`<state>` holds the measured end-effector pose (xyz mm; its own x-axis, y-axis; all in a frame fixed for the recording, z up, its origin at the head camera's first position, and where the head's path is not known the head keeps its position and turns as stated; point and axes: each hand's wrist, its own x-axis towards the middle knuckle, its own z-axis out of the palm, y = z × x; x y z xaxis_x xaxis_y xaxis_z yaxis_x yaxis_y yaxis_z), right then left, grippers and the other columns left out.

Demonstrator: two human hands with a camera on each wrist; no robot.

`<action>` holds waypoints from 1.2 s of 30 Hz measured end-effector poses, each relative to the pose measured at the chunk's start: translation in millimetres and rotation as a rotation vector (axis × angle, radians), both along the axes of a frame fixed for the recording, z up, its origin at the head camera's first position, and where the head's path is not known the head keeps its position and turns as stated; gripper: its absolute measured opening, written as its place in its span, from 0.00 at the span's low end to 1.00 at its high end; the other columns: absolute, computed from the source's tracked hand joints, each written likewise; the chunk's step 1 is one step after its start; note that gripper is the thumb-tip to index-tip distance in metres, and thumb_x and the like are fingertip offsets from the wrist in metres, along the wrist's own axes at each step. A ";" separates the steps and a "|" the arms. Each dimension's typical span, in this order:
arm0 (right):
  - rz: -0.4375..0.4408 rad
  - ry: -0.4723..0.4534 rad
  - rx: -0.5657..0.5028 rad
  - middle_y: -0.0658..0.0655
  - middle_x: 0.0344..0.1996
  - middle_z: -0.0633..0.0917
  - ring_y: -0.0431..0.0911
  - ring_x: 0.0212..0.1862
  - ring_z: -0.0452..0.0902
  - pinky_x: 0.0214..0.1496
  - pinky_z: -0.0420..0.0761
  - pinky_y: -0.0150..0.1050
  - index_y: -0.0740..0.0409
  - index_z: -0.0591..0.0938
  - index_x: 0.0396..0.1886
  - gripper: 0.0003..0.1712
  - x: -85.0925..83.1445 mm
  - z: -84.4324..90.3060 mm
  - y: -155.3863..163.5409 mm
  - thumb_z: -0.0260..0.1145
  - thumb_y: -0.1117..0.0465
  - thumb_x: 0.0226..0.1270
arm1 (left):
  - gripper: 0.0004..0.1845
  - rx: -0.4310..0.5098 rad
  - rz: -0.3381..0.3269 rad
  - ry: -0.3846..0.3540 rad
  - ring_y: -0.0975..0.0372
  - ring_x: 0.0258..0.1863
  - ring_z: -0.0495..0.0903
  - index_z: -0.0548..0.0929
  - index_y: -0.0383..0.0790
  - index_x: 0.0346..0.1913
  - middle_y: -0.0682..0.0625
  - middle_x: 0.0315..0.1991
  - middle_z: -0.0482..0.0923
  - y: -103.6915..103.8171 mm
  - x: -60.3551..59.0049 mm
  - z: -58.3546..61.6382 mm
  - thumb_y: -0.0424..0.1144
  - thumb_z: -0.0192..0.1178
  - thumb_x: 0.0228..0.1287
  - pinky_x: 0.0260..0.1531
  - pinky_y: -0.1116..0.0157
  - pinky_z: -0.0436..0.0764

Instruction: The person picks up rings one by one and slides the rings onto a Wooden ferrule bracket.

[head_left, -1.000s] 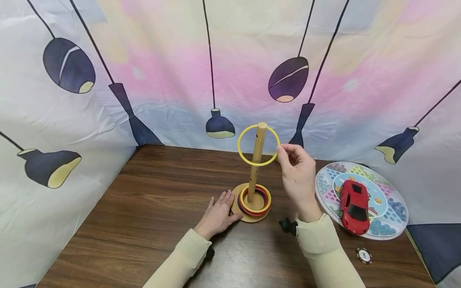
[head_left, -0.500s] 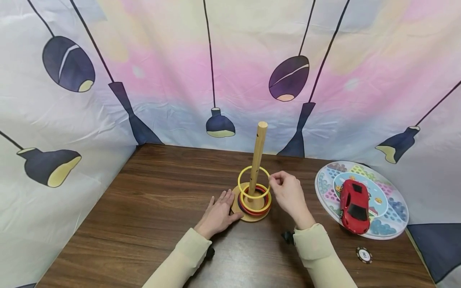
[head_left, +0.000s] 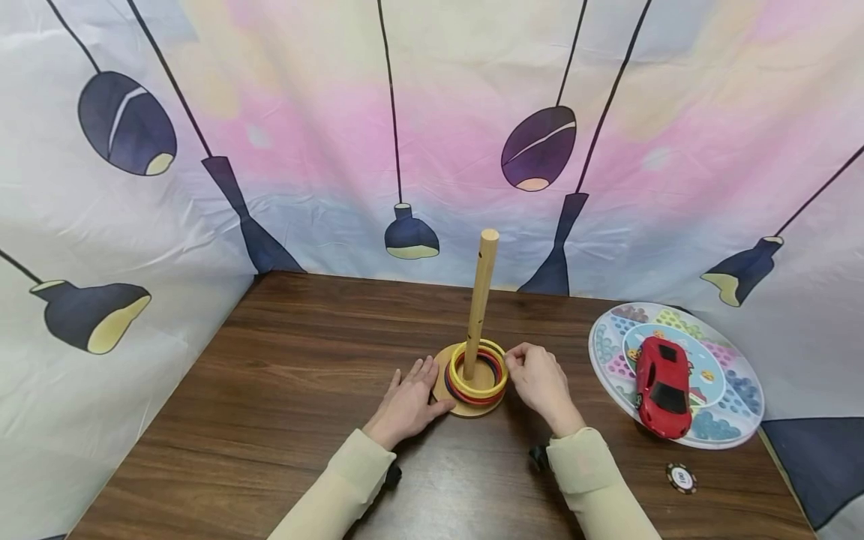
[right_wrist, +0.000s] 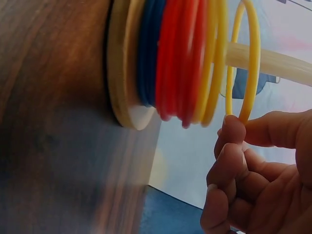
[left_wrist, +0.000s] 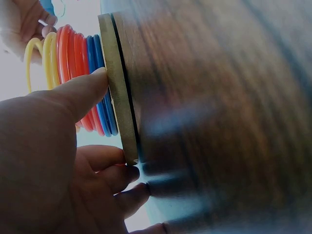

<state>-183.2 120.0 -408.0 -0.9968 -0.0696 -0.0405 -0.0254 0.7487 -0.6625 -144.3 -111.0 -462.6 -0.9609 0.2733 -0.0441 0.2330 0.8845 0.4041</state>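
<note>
A wooden peg (head_left: 481,300) stands upright on a round wooden base (right_wrist: 119,63). Around its foot lie stacked rings: blue rings (right_wrist: 150,53) lowest, several red rings (right_wrist: 180,58) above them, then yellow rings (right_wrist: 210,73). Between thumb and index finger, my right hand (head_left: 540,379) pinches one more yellow ring (right_wrist: 253,63). That ring encircles the peg just above the stack, with a small gap showing in the right wrist view. My left hand (head_left: 403,401) rests at the left of the base, fingers spread and thumb (left_wrist: 87,92) touching its edge.
On the right, a round patterned board (head_left: 610,360) lies on the brown wooden table (head_left: 304,352) with a red toy car (head_left: 664,386) on top. A poker chip (head_left: 682,478) sits nearer the front. Printed cloth (head_left: 324,150) hangs behind and beside the table.
My right hand has come down with the yellow ring, from around the peg's upper part to just over the stack. My left hand has stayed at the base.
</note>
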 end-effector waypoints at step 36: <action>0.056 0.151 0.153 0.59 0.40 0.84 0.54 0.43 0.79 0.45 0.77 0.52 0.64 0.81 0.53 0.25 13.0 -0.3 35.4 0.63 0.49 0.69 | 0.43 0.005 -0.007 -0.016 0.49 0.74 0.52 0.61 0.32 0.73 0.39 0.74 0.54 0.2 -3.7 0.7 0.60 0.56 0.67 0.67 0.39 0.51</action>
<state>-170.2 155.4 -408.2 -0.9871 -0.1291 0.0949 -0.1599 0.8349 -0.5267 -148.0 -110.7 -461.9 -0.9582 0.2800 -0.0584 0.2323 0.8810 0.4122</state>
